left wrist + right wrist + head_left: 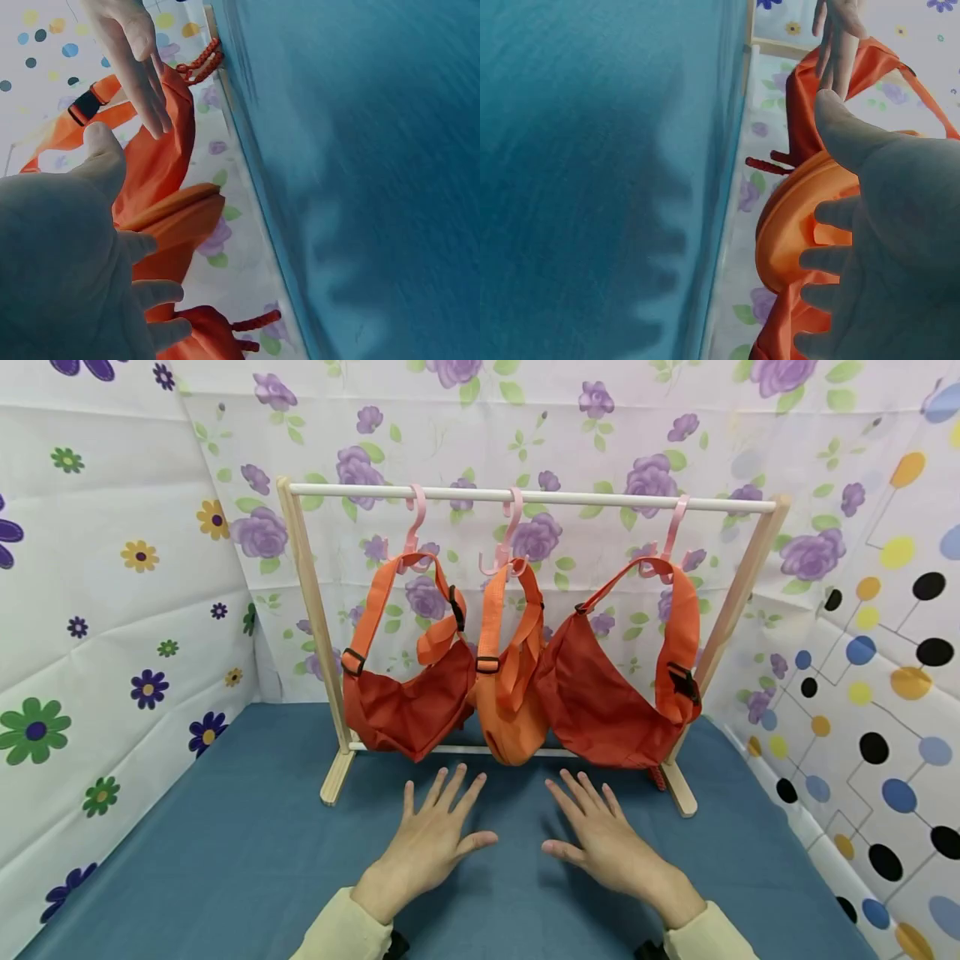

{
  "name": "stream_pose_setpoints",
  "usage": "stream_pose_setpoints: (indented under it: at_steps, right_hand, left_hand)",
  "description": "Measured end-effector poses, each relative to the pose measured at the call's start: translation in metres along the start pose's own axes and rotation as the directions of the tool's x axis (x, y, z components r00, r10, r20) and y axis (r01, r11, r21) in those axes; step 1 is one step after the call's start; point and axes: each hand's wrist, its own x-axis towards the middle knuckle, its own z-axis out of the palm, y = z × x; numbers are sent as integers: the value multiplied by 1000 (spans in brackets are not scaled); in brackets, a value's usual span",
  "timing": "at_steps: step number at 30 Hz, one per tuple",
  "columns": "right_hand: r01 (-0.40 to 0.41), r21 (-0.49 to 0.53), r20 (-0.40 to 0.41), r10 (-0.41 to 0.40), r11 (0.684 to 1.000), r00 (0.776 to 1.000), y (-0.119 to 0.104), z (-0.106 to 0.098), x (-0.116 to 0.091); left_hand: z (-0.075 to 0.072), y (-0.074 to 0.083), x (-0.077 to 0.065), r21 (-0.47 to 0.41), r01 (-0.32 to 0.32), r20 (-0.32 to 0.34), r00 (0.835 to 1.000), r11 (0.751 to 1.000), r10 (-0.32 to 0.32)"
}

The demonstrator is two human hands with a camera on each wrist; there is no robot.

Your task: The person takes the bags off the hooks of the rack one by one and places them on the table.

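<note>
Three bags hang side by side on pink hooks from a rack. At the left is a dark red-orange bag [408, 710] with an orange strap. A lighter orange bag [512, 722] hangs in the middle, seen edge-on. The largest, a dark red-orange bag [607, 702] with a black buckle, is at the right. My left hand [429, 841] is spread with straight fingers in front of the left bag, palm down over the table. In front of the right bag, my right hand [606, 843] is spread likewise. Both hands hold nothing and are apart from the bags.
The rack has wooden legs [727, 610] and a white top bar [555, 497]; its feet stand on the blue tabletop [225, 860]. Pink hooks [415, 527] hold the straps. Patterned cloth [112, 610] encloses the table at the back and both sides.
</note>
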Motion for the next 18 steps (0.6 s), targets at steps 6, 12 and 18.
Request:
stream_pose_setpoints:
  at_steps: [6,12,18]
  right_hand:
    - [6,2,-16,-6,1000,1000,2,-5,0]
    - [12,21,-41,-11,1000,999,4,-13,0]
    - [11,17,-89,-9,1000,996,5,-24,-1]
  left_hand:
    - [-3,7,1,-47,-37,7,999,998,37]
    - [-4,13,5,-52,-71,13,997,996,72]
    - [-5,18,8,-46,-97,12,995,994,98]
